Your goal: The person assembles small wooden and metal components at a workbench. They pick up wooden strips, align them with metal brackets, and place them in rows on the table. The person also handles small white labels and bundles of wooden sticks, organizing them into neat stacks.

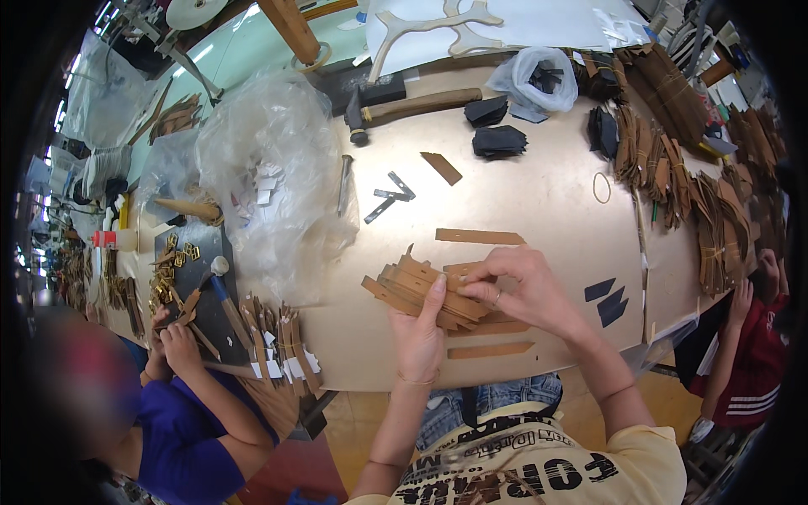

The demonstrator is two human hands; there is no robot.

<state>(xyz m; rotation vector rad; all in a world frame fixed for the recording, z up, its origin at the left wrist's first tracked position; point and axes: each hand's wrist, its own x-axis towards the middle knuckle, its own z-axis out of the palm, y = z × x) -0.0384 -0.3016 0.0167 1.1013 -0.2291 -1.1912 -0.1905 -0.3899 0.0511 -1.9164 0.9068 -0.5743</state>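
My left hand (418,338) grips a fanned stack of brown leather strips (407,284), its thumb lying across the top. The strips have slanted ends and small slots. At the right end of the stack, my right hand (530,290) is closed in a pinch on a leather strip (459,271); its fingertips partly hide the piece. Around my hands, single leather strips lie flat on the table: one strip (480,236) just beyond the stack and another strip (491,350) nearer me, with more partly under my right hand.
A hammer (421,106), metal pieces (396,196), dark stacks (498,141) and a plastic bag (273,160) lie across the table (555,210). Black pieces (612,307) sit at right. Strip bundles (715,223) line the right side. A co-worker's hands (178,343) work at left, near brass buckles (172,265).
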